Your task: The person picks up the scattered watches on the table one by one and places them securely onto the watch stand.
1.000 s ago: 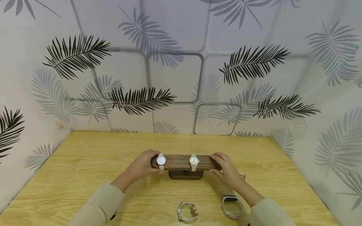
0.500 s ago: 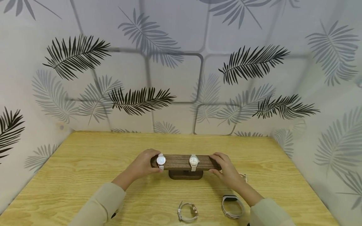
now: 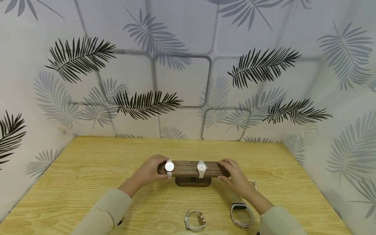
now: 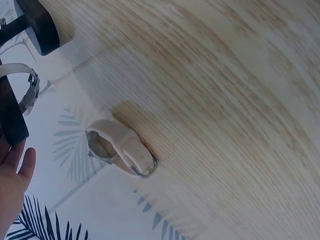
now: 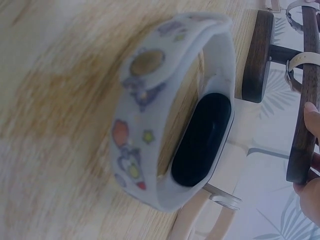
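Note:
A dark wooden watch stand stands mid-table, its bar resting on a round base. Two white-strapped watches hang on the bar, one near the left end and one in the middle. My left hand grips the bar's left end beside the left watch. My right hand grips the right end. In the right wrist view my fingertips curl round the bar. The left wrist view shows my palm below the bar end.
A loose white watch and a patterned fitness band with a black face lie on the wooden table near me. A small pale strap piece lies behind my right wrist. Leaf-print walls enclose the table.
The left watch and the bar's left end have shifted very slightly right. Both hands keep their hold on the bar.

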A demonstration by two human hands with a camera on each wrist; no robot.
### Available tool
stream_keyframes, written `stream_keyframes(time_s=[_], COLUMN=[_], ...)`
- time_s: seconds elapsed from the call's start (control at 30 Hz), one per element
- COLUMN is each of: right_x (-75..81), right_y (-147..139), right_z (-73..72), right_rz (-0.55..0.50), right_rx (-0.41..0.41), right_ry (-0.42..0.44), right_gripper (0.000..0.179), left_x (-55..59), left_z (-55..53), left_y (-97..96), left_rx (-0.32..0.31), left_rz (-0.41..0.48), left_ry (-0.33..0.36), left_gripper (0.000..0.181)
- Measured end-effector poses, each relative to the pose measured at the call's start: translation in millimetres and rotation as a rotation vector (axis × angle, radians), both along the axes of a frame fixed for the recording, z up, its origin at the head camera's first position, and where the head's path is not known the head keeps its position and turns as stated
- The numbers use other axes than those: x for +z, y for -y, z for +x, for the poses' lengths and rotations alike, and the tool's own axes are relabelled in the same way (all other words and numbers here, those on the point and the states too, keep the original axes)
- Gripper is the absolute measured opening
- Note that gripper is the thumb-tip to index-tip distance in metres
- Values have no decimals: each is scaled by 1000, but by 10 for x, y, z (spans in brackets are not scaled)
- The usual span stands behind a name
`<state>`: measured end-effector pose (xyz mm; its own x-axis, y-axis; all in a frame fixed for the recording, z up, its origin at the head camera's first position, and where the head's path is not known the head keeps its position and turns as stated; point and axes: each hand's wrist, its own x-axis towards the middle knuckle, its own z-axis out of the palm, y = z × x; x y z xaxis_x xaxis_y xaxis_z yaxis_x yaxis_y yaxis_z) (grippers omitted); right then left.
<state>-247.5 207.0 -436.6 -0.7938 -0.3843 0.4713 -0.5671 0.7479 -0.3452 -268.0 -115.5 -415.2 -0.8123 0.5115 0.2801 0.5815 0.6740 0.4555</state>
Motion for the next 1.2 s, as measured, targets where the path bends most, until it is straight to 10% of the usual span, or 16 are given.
stream_keyframes(time_s=[1.2], right_x=[9], right_y=[-17], right_z=[14], right_rz=[18], right_rx=[-20], right_ry=[1], right_gripper=[47], left_x=[36], left_z=[-66], left_y=[-633], left_rx=[-62], left_rz=[-28], left_ry=[13], left_gripper=[55])
